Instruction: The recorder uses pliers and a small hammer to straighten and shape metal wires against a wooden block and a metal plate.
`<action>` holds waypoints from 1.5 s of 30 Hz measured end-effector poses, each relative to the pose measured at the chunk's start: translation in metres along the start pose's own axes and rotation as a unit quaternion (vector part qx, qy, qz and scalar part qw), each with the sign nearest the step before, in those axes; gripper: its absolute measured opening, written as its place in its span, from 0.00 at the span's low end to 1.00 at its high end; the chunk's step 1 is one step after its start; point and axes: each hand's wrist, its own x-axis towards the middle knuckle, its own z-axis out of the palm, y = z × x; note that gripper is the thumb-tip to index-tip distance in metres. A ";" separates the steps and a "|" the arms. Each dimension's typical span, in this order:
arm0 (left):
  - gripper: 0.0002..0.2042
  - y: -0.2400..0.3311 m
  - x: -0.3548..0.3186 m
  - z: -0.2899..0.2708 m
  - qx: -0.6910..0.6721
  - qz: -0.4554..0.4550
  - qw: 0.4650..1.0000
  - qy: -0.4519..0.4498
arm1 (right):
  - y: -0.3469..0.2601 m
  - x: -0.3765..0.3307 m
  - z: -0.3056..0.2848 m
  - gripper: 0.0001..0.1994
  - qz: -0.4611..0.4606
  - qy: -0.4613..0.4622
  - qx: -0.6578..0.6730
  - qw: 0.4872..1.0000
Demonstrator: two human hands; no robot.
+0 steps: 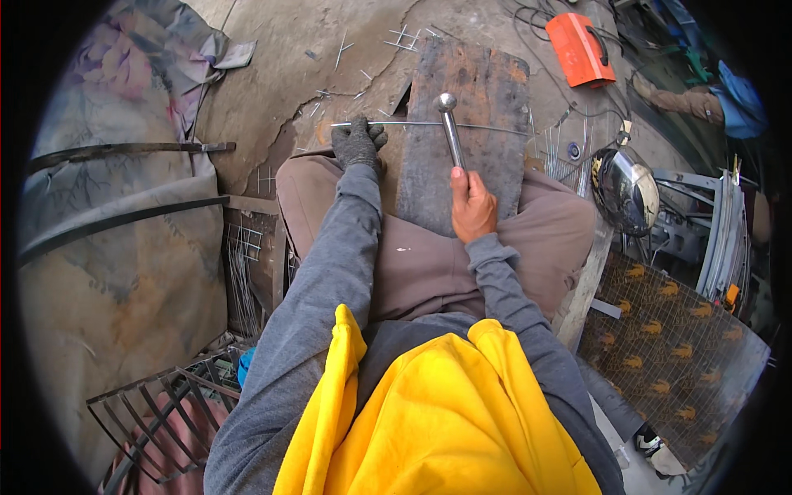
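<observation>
My left hand (358, 144), in a dark grey glove, is closed around a thin metal rod (495, 129) near its left end. The rod runs sideways across a worn, stained wooden board (425, 177) in front of my lap. My bare right hand (473, 205) grips the lower end of a shiny metal bar tool with a ball-shaped head (446, 102). The tool points away from me, its shaft crossing over the rod in this view. Whether the tool touches the rod or the board, I cannot tell.
Short rod pieces and small welded grids (403, 38) lie on the concrete floor beyond. An orange case with a black handle (580, 51) and cables stand far right. Nearer are a shiny dark helmet (625, 190) and a gold-patterned dark sheet (660, 355). A metal rack (165, 421) is lower left.
</observation>
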 end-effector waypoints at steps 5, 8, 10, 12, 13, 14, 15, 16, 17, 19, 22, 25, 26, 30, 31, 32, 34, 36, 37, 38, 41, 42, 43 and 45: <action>0.07 0.000 0.000 0.004 0.011 -0.014 1.000 0.018 | 0.006 0.001 0.006 0.24 0.017 -0.031 -0.029 0.999; 0.09 0.001 -0.001 0.007 0.011 0.001 1.000 0.017 | 0.011 0.010 0.011 0.24 0.017 -0.037 -0.063 0.997; 0.07 0.002 -0.003 0.008 0.011 0.004 1.000 0.021 | 0.012 0.013 0.012 0.25 0.028 -0.025 -0.038 0.999; 0.06 0.004 -0.005 0.010 0.010 0.004 1.000 0.026 | 0.011 0.013 0.012 0.25 0.040 -0.034 -0.039 0.998; 0.06 0.004 -0.006 0.010 0.021 0.009 0.999 0.038 | 0.010 0.011 0.012 0.25 0.039 -0.024 -0.033 0.998; 0.06 0.005 -0.006 0.011 0.028 0.015 0.999 0.039 | 0.009 0.012 0.012 0.25 0.039 -0.026 -0.033 0.998; 0.06 0.005 -0.007 0.011 0.031 0.015 0.998 0.048 | 0.008 0.014 0.012 0.26 0.044 -0.049 -0.055 0.996; 0.07 0.006 -0.006 0.011 0.030 0.011 0.999 0.040 | 0.006 0.015 0.011 0.26 0.033 -0.050 -0.073 0.996; 0.09 0.006 -0.006 0.011 0.025 0.014 0.999 0.024 | 0.005 0.016 0.011 0.26 0.048 -0.067 -0.076 0.994; 0.09 0.005 -0.005 0.011 0.026 0.012 0.999 0.027 | 0.004 0.013 0.011 0.27 0.037 -0.049 -0.045 0.997; 0.09 0.004 -0.004 0.009 0.031 0.023 0.999 0.034 | 0.003 0.013 0.011 0.27 0.066 -0.094 -0.096 0.989; 0.09 0.003 -0.003 0.012 0.023 0.015 0.999 0.037 | 0.004 0.015 0.011 0.27 0.057 -0.070 -0.077 0.993; 0.09 0.003 -0.004 0.013 0.019 0.017 0.999 0.046 | 0.004 0.015 0.011 0.27 0.071 -0.086 -0.079 0.991; 0.10 0.003 -0.006 0.013 0.027 0.010 0.999 0.039 | 0.007 0.018 0.013 0.27 0.088 -0.092 -0.104 0.986; 0.10 0.003 -0.006 0.012 0.022 0.010 0.999 0.044 | 0.008 0.019 0.013 0.27 0.086 -0.089 -0.101 0.987; 0.10 0.003 -0.007 0.012 0.024 0.011 0.998 0.050 | 0.009 0.019 0.013 0.27 0.093 -0.097 -0.101 0.986; 0.08 0.004 -0.009 0.009 0.002 -0.016 0.999 0.029 | 0.012 0.018 0.015 0.28 0.075 -0.084 -0.111 0.987; 0.08 0.006 -0.011 0.006 0.006 -0.036 0.999 -0.015 | 0.014 0.018 0.017 0.28 0.078 -0.090 -0.101 0.988; 0.08 0.007 -0.013 0.005 0.013 -0.064 0.996 -0.067 | 0.014 0.018 0.018 0.29 0.074 -0.086 -0.091 0.989; 0.08 0.007 -0.015 0.004 0.013 -0.063 0.996 -0.067 | 0.015 0.019 0.018 0.29 0.074 -0.085 -0.090 0.990; 0.08 0.004 -0.020 0.007 -0.010 -0.086 0.990 -0.107 | 0.012 0.019 0.016 0.28 0.071 -0.084 -0.088 0.990; 0.07 0.004 -0.020 0.008 0.009 -0.081 0.992 -0.101 | 0.011 0.018 0.014 0.28 0.065 -0.080 -0.069 0.992; 0.07 0.003 -0.021 0.008 0.024 -0.068 0.992 -0.106 | 0.009 0.015 0.013 0.27 0.055 -0.064 -0.048 0.995; 0.07 0.002 -0.020 0.009 0.026 -0.069 0.992 -0.101 | 0.005 0.008 0.011 0.27 0.059 -0.057 -0.043 0.996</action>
